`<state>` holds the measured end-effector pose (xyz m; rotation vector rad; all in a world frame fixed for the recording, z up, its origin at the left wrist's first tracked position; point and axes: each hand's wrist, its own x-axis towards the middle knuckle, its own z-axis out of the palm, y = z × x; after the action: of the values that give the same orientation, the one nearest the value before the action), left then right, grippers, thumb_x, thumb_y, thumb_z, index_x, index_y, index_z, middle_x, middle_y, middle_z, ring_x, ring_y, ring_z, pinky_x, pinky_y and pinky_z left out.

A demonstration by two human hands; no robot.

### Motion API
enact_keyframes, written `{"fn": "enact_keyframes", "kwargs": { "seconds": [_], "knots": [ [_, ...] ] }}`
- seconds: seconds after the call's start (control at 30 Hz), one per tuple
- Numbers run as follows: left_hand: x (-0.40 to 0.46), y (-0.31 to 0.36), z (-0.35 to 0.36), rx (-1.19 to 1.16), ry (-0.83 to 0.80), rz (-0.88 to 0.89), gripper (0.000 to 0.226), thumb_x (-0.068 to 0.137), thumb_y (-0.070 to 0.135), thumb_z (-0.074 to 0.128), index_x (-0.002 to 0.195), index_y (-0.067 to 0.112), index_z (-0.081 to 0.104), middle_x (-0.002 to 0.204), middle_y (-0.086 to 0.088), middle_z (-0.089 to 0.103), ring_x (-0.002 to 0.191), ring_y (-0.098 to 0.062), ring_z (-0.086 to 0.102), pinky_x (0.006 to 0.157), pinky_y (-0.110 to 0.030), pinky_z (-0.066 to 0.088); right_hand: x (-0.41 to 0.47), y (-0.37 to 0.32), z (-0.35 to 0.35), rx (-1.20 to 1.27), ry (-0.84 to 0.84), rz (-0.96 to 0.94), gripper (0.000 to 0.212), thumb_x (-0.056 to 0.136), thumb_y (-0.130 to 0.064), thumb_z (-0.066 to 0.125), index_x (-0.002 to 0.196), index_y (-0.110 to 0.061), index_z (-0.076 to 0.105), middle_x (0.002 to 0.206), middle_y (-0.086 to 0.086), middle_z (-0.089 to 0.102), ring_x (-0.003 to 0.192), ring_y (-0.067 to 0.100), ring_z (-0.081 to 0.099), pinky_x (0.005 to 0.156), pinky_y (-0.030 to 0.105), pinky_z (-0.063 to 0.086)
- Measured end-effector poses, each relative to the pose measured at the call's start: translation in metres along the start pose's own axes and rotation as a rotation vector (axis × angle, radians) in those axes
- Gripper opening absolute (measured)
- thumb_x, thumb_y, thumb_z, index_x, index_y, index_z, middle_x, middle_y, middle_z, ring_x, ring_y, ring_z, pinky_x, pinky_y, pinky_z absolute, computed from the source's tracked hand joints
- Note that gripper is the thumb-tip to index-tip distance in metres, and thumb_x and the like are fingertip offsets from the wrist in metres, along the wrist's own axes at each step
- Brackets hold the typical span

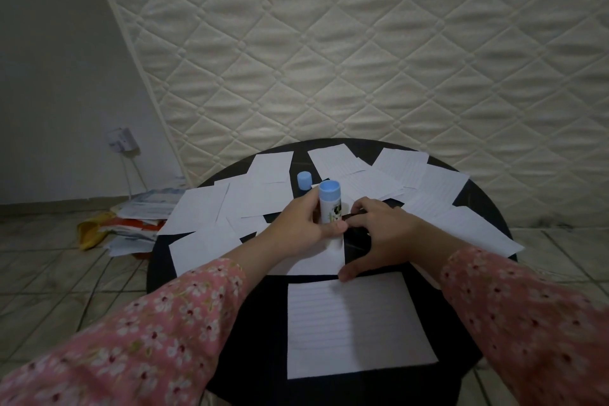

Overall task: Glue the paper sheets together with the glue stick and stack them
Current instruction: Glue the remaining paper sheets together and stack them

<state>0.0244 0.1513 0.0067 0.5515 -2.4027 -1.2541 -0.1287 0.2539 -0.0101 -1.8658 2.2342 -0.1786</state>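
My left hand [301,224] grips the glue stick [329,204], a white tube with a blue end pointing up, above the middle of the round black table [494,201]. Its blue cap [304,180] stands on the table just behind. My right hand [375,234] rests beside the left with fingers curled on the table; whether it holds anything cannot be told. Its thumb touches the far edge of a lined sheet [352,323] lying nearest me. A smaller white sheet [316,262] lies under my left hand. Several more sheets [405,171] are spread over the far half.
A quilted white mattress [362,43] leans behind the table. On the tiled floor at the left lies a pile of papers and a yellow bag [131,227]. A wall socket with a cable [122,140] is on the left wall.
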Motion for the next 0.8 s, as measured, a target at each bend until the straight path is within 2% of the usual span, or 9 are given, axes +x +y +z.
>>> {"fn": "enact_keyframes", "kwargs": {
  "seconds": [0.1,0.3,0.37,0.43,0.53,0.6,0.63,0.7,0.8],
  "knots": [
    [-0.007,0.002,0.000,-0.016,-0.025,0.007,0.029,0.084,0.016,0.072,0.092,0.034,0.051,0.094,0.015,0.063,0.083,0.004,0.060,0.070,-0.009,0.047,0.001,-0.001,-0.002,0.019,-0.029,0.011,0.098,0.042,-0.089,0.060,0.130,-0.049,0.046,0.121,-0.011,0.035,0.114,0.011,0.037,0.099,0.038,0.039],
    [-0.015,0.001,0.001,-0.057,-0.054,0.025,0.029,0.082,0.012,0.073,0.095,0.029,0.054,0.098,0.005,0.066,0.086,-0.005,0.062,0.076,-0.016,0.050,0.002,0.000,-0.001,0.024,-0.039,0.046,0.110,0.035,-0.092,0.053,0.133,-0.045,0.045,0.122,-0.015,0.032,0.113,0.009,0.042,0.098,0.037,0.040],
    [-0.017,0.000,0.000,-0.050,-0.071,0.028,0.028,0.082,0.012,0.073,0.094,0.028,0.054,0.099,0.003,0.066,0.088,-0.008,0.062,0.078,-0.022,0.052,0.003,0.000,0.000,0.026,-0.043,0.050,0.110,0.034,-0.093,0.053,0.133,-0.046,0.044,0.121,-0.015,0.031,0.113,0.009,0.042,0.098,0.038,0.041],
    [-0.018,-0.001,-0.002,-0.067,-0.097,0.015,0.028,0.082,0.012,0.073,0.096,0.026,0.055,0.100,0.004,0.066,0.089,-0.006,0.063,0.079,-0.020,0.052,0.003,0.000,0.000,0.031,-0.048,0.043,0.109,0.035,-0.093,0.054,0.133,-0.046,0.044,0.121,-0.015,0.031,0.113,0.010,0.043,0.098,0.037,0.042],
    [-0.019,-0.002,-0.007,-0.187,-0.100,0.002,0.029,0.080,0.007,0.074,0.100,0.018,0.056,0.094,0.003,0.067,0.082,-0.004,0.064,0.070,-0.019,0.053,0.002,0.000,-0.001,0.035,-0.051,0.046,0.112,0.036,-0.091,0.057,0.138,-0.046,0.040,0.123,-0.016,0.031,0.114,0.009,0.043,0.098,0.036,0.042],
    [-0.016,0.000,-0.014,-0.364,0.038,-0.009,0.029,0.078,0.003,0.072,0.097,0.014,0.054,0.080,0.007,0.065,0.066,-0.001,0.061,0.055,-0.016,0.046,0.001,0.000,-0.001,0.035,-0.048,0.061,0.117,0.035,-0.091,0.057,0.141,-0.044,0.037,0.124,-0.018,0.030,0.114,0.011,0.044,0.098,0.036,0.042],
    [-0.013,0.000,-0.019,-0.439,0.147,-0.008,0.027,0.078,0.006,0.071,0.096,0.015,0.053,0.074,0.009,0.065,0.062,-0.003,0.059,0.052,-0.018,0.043,0.001,0.000,-0.001,0.033,-0.046,0.065,0.119,0.034,-0.092,0.056,0.141,-0.044,0.037,0.125,-0.019,0.029,0.113,0.012,0.045,0.098,0.036,0.043],
    [-0.006,-0.002,-0.029,-0.539,0.356,-0.008,0.018,0.088,0.015,0.065,0.096,0.021,0.050,0.072,0.010,0.065,0.064,-0.012,0.053,0.057,-0.025,0.040,0.001,0.001,0.000,0.038,-0.051,0.076,0.121,0.033,-0.093,0.055,0.142,-0.044,0.035,0.126,-0.020,0.028,0.114,0.015,0.045,0.098,0.036,0.043],
    [0.001,-0.009,-0.039,-0.567,0.546,-0.033,0.006,0.097,0.024,0.052,0.101,0.024,0.047,0.085,-0.002,0.061,0.065,-0.015,0.049,0.065,-0.032,0.044,0.003,0.002,-0.001,0.064,-0.075,0.084,0.113,0.042,-0.091,0.059,0.142,-0.043,0.036,0.130,-0.018,0.028,0.116,0.015,0.043,0.099,0.035,0.041]
  ]
}}
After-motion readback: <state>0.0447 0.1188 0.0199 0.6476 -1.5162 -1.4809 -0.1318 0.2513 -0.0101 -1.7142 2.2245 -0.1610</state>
